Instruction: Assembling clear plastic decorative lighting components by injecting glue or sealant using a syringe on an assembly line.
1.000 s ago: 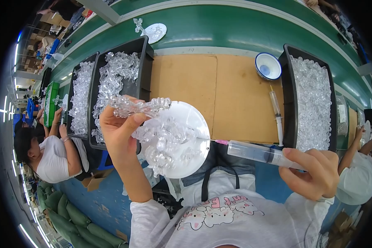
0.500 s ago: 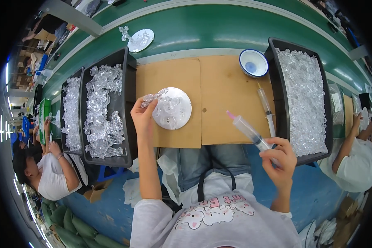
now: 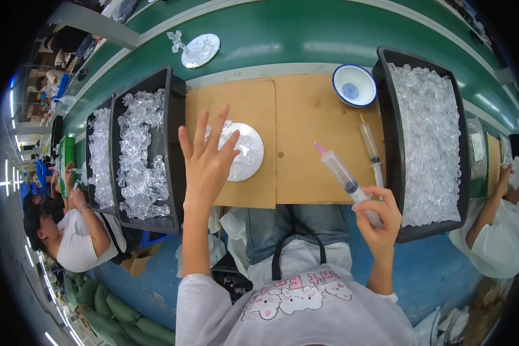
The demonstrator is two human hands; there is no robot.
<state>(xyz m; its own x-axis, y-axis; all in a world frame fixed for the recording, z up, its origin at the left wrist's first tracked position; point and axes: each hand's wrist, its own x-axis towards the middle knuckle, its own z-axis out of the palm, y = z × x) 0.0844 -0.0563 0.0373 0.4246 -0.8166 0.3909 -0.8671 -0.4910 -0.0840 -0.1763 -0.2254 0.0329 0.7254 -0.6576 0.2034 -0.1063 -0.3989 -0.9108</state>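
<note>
My left hand (image 3: 209, 164), fingers spread, hovers at the left side of a round white plate (image 3: 256, 138). Clear plastic pieces (image 3: 245, 151) lie on that plate, some of them hidden behind my fingers. My right hand (image 3: 380, 218) is wrapped round the plunger end of a clear syringe (image 3: 341, 170) with a pink-hubbed needle, which slants up and left over the brown board. A second syringe (image 3: 370, 144) with a yellow tip lies on the board, right of the held one.
A blue-rimmed white bowl (image 3: 354, 85) sits at the far right of the cardboard (image 3: 305, 124). Black bins of clear pieces flank it: right bin (image 3: 424, 232), left bin (image 3: 177, 144). Another white plate (image 3: 205, 49) with a clear piece stands farther back. Co-workers sit at both sides.
My left hand has let go of the clear piece it held and spread its fingers. My right hand has shifted slightly left with the syringe.
</note>
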